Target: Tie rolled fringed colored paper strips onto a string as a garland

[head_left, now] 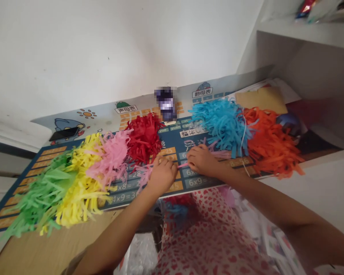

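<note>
A light purple-pink fringed paper strip (182,165) runs narrow between my two hands, with loose fringe showing beyond each of them. My left hand (163,172) is closed on its left part, fingers curled down at the mat. On the other side my right hand (202,160) grips the right part, a short gap away. Just beyond my left hand lies a red paper pom-pom (145,137), with a pink one (113,154) beside it. Past my right hand sits a blue paper pom-pom (222,124), touching an orange one (272,143).
Yellow (80,194) and green (44,187) paper pom-poms lie at the left of the printed mat (179,191). A dark phone (64,133) rests at the back left, and a pixelated device (166,105) leans near the wall (117,49). A shelf (306,34) overhangs the right side.
</note>
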Demonstrator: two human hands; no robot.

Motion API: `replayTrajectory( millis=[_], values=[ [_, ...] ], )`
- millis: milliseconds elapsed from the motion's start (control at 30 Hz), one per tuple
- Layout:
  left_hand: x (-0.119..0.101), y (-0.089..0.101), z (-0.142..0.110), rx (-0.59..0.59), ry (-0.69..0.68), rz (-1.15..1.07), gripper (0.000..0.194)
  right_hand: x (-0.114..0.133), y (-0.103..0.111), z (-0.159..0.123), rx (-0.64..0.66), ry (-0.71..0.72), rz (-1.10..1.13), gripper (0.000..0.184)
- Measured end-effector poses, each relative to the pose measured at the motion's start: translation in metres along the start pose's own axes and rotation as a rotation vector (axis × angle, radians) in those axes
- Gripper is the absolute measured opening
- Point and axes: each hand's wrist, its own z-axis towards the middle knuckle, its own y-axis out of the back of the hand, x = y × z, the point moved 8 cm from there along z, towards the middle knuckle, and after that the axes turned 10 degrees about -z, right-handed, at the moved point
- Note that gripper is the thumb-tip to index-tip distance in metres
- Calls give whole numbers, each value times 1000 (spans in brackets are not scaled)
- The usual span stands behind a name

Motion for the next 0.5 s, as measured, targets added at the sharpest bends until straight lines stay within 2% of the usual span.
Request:
replayTrajectory(
  millis=[200,367,500],
  values=[
    [0,0,-11,-82,-38,-4,16,27,-1,-5,29,110,-130,15],
    [10,0,-29,-170,0,-148,14,3,-5,-20,13,47,-99,20],
    [36,-5,-39,-237,163,-421,14,-19,-8,-23,67,-56,93,19]
  ],
)
